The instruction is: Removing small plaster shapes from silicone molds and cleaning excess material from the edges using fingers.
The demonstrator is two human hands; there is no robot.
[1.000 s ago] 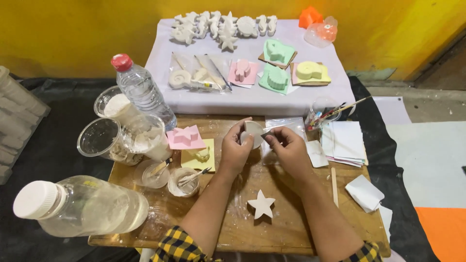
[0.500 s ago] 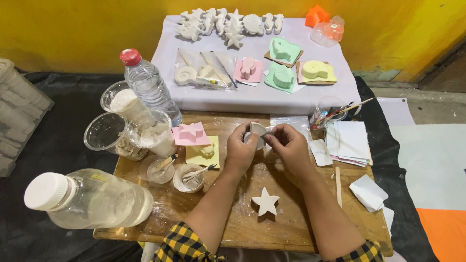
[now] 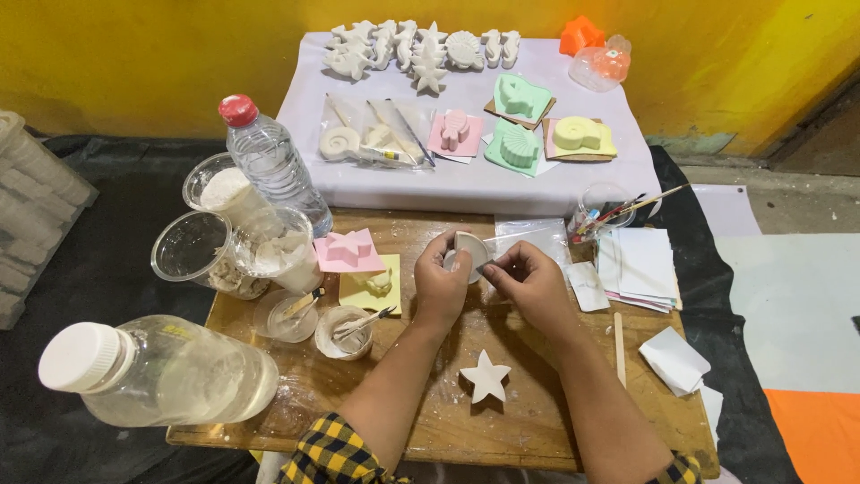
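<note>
Two plastic bottles (image 3: 269, 161) (image 3: 161, 372), three clear cups (image 3: 190, 246) (image 3: 219, 184) (image 3: 279, 246), two small mixing bowls (image 3: 285, 315) (image 3: 348, 332), one white plaster star (image 3: 485, 377), four filled moulds (image 3: 454, 133) (image 3: 520, 96) (image 3: 512, 146) (image 3: 580, 136) on the counter (image 3: 555, 421).

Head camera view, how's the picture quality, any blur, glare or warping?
Head view: evenly lit with soft shadows; sharp on both hands, the left hand and right hand gripping a small white cast piece; the big plastic jar at lower left looks swollen by wide-angle distortion; mild glare on the water bottle; no motion blur on the white star.
</note>
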